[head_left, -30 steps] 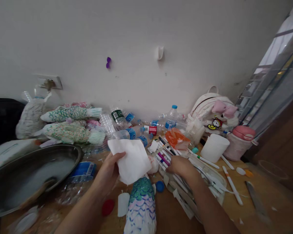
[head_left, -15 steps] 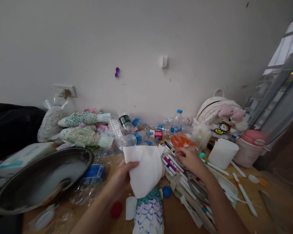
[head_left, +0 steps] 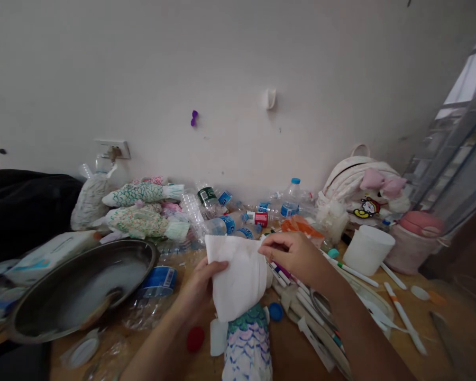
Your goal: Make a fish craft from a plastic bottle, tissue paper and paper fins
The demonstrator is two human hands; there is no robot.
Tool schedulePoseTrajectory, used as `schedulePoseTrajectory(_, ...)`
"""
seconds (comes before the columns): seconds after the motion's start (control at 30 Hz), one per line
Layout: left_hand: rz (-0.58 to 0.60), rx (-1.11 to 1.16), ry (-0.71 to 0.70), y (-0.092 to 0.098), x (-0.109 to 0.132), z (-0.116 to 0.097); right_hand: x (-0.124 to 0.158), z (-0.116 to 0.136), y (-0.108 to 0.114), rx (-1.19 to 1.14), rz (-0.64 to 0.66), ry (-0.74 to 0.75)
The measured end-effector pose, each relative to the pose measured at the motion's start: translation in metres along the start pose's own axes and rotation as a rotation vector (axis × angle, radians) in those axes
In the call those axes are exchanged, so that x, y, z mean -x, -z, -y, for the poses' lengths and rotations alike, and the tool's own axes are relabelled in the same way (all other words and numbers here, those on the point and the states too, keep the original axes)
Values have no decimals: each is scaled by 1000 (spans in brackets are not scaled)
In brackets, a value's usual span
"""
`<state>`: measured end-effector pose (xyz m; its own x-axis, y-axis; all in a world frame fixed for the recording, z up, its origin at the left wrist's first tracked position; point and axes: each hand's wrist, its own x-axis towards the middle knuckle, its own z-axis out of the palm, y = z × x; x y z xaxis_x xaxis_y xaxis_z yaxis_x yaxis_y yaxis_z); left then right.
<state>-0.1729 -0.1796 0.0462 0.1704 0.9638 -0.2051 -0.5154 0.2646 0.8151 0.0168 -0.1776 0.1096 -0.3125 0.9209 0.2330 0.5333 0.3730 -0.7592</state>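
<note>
Here's my left hand (head_left: 201, 278), thumb across the front of a white paper sheet (head_left: 238, 275), fingers behind it, pinching it firmly by its left side! Over on the other side, my right hand (head_left: 295, 253) is at the sheet's upper right corner, fingertips drawn together; whether paper sits between them, I cannot tell. The sheet is up in front of me, just beyond the painted scaly fish (head_left: 248, 344), its lower edge overlapping the green end. Beside the fish on the tabletop (head_left: 289, 352), a blue cap (head_left: 275, 311) to the right, a red cap (head_left: 195, 338) to the left, and markers (head_left: 280, 275) bunched below my right wrist!
</note>
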Motion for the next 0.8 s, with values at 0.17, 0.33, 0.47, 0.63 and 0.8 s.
schedulePoseTrajectory(0.17, 9, -10, -23, 2, 0, -2, -13, 1, -17, -115, 33, -32)
schedulePoseTrajectory(0.33, 19, 20, -41, 0, 3, -3, -20, -9, -23, -64, -65, -141)
schedulePoseTrajectory(0.47, 64, 22, -39, 0, 4, -2, -20, -11, -21, -21, -102, -176)
schedulePoseTrajectory(0.63, 95, 63, -77, 1, 1, 1, -19, -8, -21, 26, -132, -190)
schedulePoseTrajectory(0.8, -62, 67, -89, -5, 0, 2, -20, -6, -25, 74, -127, -152)
